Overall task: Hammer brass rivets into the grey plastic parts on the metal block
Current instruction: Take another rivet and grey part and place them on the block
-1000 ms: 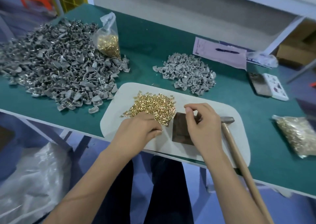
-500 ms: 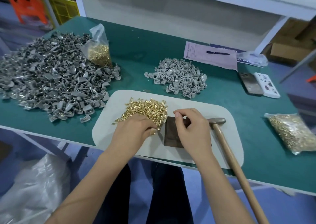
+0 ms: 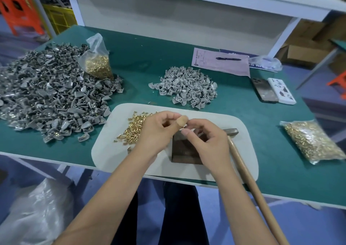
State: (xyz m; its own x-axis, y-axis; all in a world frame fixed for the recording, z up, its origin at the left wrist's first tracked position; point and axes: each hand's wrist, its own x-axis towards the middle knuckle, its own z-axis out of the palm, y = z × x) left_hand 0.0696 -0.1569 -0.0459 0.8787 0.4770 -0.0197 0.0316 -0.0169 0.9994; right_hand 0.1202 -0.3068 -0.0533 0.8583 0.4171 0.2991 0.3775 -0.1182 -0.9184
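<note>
While both hands meet above the white mat [image 3: 243, 132], the left hand [image 3: 159, 130] and the right hand [image 3: 204, 141] bring their curled fingertips together over the far edge of the metal block [image 3: 184, 151]; whether they pinch a rivet or a small part between them is too small and blurred to tell. A tan plaster [image 3: 181, 120] wraps a fingertip where the two hands come together. The dark metal block sits on the mat, partly under the right hand, and no grey part can be made out on its visible top. Just left of it, half hidden by the left hand, lies the loose heap of brass rivets [image 3: 133, 128], also on the mat. The hammer [image 3: 243, 166] lies to the right of the block, its metal head beside the right hand and its wooden handle running toward the near edge of the green table [image 3: 146, 57] and past it. A small pile of grey plastic parts [image 3: 185, 86] lies beyond the mat, and a much larger pile of grey parts [image 3: 50, 93] spreads over the table's left side, with a bag of rivets [image 3: 97, 63] standing on it. Another bag of rivets [image 3: 312, 141] lies at the right, and two phones [image 3: 273, 92], a pink sheet [image 3: 221, 61] and a pen [image 3: 228, 58] lie at the far right.
</note>
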